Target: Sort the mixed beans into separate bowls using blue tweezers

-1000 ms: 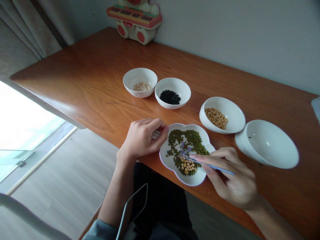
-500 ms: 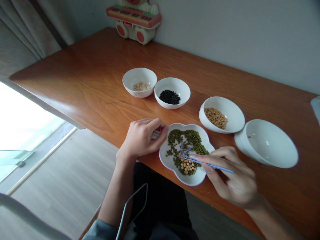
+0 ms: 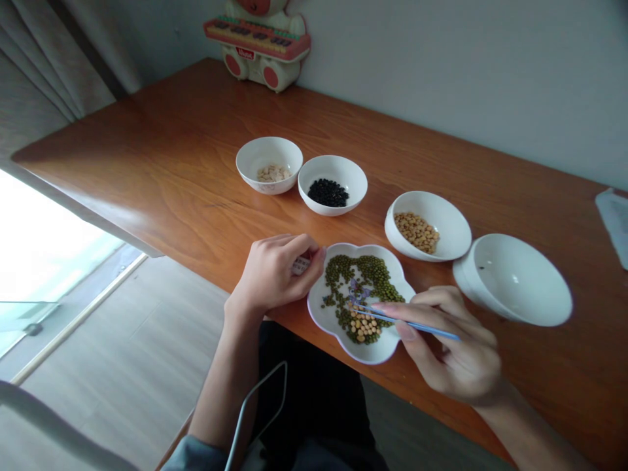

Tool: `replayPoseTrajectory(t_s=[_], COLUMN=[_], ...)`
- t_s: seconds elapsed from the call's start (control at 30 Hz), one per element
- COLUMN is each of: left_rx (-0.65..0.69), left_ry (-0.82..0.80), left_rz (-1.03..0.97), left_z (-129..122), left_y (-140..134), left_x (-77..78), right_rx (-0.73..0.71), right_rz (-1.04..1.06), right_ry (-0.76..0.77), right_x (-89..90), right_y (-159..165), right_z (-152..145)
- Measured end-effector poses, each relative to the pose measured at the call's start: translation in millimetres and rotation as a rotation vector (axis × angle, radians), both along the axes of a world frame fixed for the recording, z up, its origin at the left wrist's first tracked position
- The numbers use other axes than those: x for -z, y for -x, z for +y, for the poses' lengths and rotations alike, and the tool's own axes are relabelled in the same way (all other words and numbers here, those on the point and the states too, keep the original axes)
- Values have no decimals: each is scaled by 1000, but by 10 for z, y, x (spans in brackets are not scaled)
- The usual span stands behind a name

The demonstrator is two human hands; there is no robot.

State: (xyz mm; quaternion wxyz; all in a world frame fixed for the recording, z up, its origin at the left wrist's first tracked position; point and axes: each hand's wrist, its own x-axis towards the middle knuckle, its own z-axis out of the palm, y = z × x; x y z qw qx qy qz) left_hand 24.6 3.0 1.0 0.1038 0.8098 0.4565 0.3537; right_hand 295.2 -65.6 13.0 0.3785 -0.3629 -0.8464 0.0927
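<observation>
My right hand (image 3: pixel 454 347) pinches a pair of blue tweezers (image 3: pixel 417 325), whose tips reach down among the beans on a white scalloped plate (image 3: pixel 320 313) with a lilac rim. Green mung beans (image 3: pixel 375 271) spread over much of the plate, and a cluster of pale yellow soybeans (image 3: pixel 364 329) lies near its front. Whether the tips grip a bean is too small to tell. My left hand (image 3: pixel 279 271) is curled closed at the plate's left rim. Inside its curl shows a small white printed thing (image 3: pixel 300 265), mostly hidden by the fingers.
Behind the plate stand white bowls: one with pale flat seeds (image 3: pixel 273 173), one with black beans (image 3: pixel 328 193), one with soybeans (image 3: pixel 417 232). A further white bowl (image 3: pixel 524 281) at the right has a dark speck inside. A toy keyboard (image 3: pixel 258 39) stands by the wall.
The view has shifted slightly, so the bowls and plate appear a little further left. Both hands keep their poses, and the tweezer tips stay over the same part of the plate.
</observation>
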Motion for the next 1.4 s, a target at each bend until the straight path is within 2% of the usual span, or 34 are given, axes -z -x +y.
replayPoseTrajectory(t_s=[0.5, 1.07, 1.17, 1.33, 1.4], left_rx=[20, 5, 1, 2, 4], left_ry=[21, 5, 6, 2, 4], left_rz=[-11, 6, 4, 5, 10], left_z=[-9, -5, -7, -9, -8], left_y=[18, 7, 10, 21, 24], left_x=[-11, -17, -12, 4, 4], right_rx=[10, 25, 113, 457, 569], right_rz=[-24, -17, -2, -28, -95], right_ry=[3, -47, -116, -411, -471], right_x=[18, -45, -41, 2, -1], right_y=[-19, -2, -83, -347, -432], right_z=[11, 10, -31, -11, 40])
